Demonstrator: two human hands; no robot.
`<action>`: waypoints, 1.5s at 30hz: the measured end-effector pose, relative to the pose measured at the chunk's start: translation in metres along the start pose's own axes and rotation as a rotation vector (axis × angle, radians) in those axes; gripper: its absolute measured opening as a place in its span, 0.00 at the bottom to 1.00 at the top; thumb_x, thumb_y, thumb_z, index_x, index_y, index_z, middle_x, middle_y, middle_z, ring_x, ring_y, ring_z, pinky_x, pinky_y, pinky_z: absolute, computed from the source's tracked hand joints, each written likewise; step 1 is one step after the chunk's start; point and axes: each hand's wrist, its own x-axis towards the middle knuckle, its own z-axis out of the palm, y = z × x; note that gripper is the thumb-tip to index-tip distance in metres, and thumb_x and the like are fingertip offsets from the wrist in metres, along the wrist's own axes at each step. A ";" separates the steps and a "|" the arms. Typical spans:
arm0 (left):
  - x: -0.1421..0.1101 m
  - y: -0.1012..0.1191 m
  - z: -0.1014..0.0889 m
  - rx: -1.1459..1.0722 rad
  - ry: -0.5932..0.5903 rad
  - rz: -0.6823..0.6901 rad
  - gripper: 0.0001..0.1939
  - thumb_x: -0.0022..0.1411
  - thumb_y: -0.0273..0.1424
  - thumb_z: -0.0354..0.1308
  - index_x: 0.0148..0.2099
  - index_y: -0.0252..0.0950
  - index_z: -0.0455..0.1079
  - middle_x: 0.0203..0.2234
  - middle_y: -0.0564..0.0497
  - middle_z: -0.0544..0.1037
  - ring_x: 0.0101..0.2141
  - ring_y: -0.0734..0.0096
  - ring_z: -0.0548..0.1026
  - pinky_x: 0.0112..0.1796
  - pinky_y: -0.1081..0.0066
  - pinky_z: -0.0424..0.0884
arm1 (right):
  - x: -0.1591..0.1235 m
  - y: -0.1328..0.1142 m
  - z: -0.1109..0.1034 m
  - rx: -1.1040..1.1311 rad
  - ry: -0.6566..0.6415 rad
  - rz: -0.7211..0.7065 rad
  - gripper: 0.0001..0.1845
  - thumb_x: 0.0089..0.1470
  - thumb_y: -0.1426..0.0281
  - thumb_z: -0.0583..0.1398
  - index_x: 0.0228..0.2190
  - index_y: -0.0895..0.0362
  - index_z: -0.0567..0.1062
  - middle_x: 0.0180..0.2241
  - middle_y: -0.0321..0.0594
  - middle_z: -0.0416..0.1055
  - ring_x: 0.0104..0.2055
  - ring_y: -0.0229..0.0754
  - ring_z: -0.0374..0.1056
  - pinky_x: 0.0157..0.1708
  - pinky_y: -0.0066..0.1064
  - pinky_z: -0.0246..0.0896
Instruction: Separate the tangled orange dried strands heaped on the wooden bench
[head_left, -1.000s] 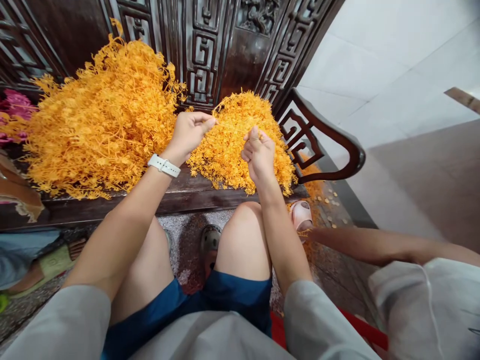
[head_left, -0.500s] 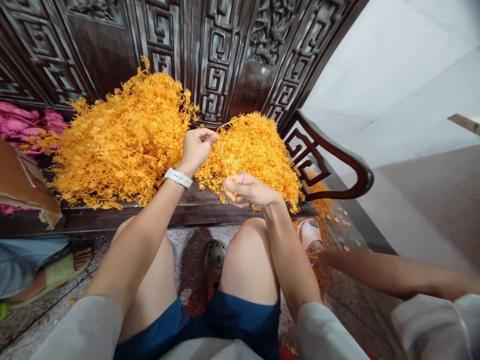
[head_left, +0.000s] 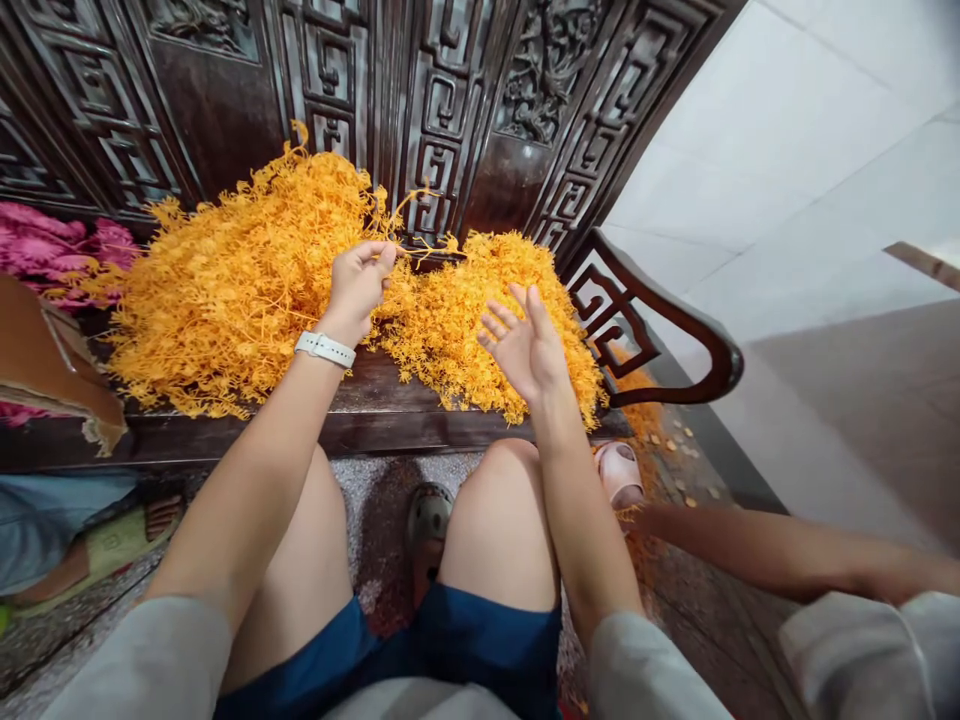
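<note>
As I watch from far away through the head camera, my left hand point(head_left: 358, 287) is pinched shut on a thin orange sprig point(head_left: 409, 212), on top of the big orange pile point(head_left: 240, 290) on the dark wood bench point(head_left: 375, 428). My right hand point(head_left: 525, 345) is open with its fingers spread, just over the small orange pile point(head_left: 450, 340) to the right. Another person's arm point(head_left: 780, 555) reaches in from the near right.

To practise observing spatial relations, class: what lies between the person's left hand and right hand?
In the head view, the smaller heap of orange foliage sprigs fills the stretch between the left hand and the open right hand.
</note>
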 end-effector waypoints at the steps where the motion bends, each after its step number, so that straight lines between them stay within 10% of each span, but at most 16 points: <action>1: -0.002 0.000 0.001 -0.013 -0.035 -0.025 0.07 0.63 0.33 0.69 0.32 0.40 0.78 0.23 0.53 0.67 0.21 0.77 0.60 0.18 0.75 0.45 | 0.005 0.002 -0.003 0.051 0.142 0.009 0.26 0.53 0.46 0.73 0.41 0.49 0.75 0.39 0.38 0.74 0.38 0.41 0.71 0.36 0.32 0.70; 18: -0.023 -0.006 0.018 0.122 -0.377 0.049 0.19 0.59 0.47 0.77 0.30 0.37 0.80 0.20 0.55 0.62 0.21 0.79 0.52 0.21 0.74 0.47 | 0.014 0.019 -0.004 -0.133 0.123 -0.094 0.17 0.61 0.55 0.69 0.31 0.53 0.73 0.28 0.33 0.69 0.27 0.33 0.61 0.30 0.29 0.59; 24: -0.028 -0.010 0.028 0.107 -0.342 0.092 0.18 0.58 0.48 0.76 0.30 0.39 0.82 0.20 0.54 0.65 0.21 0.77 0.54 0.23 0.72 0.49 | 0.011 0.013 -0.003 -0.045 0.068 0.068 0.23 0.59 0.47 0.68 0.41 0.53 0.77 0.35 0.37 0.76 0.29 0.36 0.66 0.29 0.31 0.61; 31: -0.027 -0.019 0.030 0.175 -0.359 0.151 0.19 0.56 0.48 0.77 0.28 0.38 0.81 0.21 0.50 0.75 0.24 0.73 0.67 0.26 0.72 0.61 | 0.011 0.013 -0.006 -0.029 0.077 -0.064 0.22 0.61 0.47 0.70 0.35 0.54 0.78 0.28 0.34 0.72 0.27 0.34 0.63 0.30 0.29 0.62; 39: -0.011 -0.024 0.031 0.041 0.009 -0.001 0.10 0.55 0.26 0.71 0.24 0.36 0.75 0.24 0.50 0.79 0.26 0.73 0.74 0.31 0.72 0.69 | -0.002 0.012 0.002 -0.260 -0.624 0.164 0.27 0.62 0.46 0.69 0.31 0.58 0.77 0.18 0.31 0.70 0.18 0.31 0.59 0.21 0.26 0.53; 45: -0.025 -0.021 0.049 -0.015 -0.027 -0.035 0.11 0.56 0.23 0.69 0.23 0.35 0.74 0.20 0.52 0.76 0.24 0.74 0.73 0.30 0.74 0.69 | -0.014 -0.021 0.011 -0.472 -0.718 0.109 0.29 0.70 0.45 0.60 0.29 0.56 0.72 0.14 0.25 0.60 0.16 0.31 0.49 0.21 0.27 0.47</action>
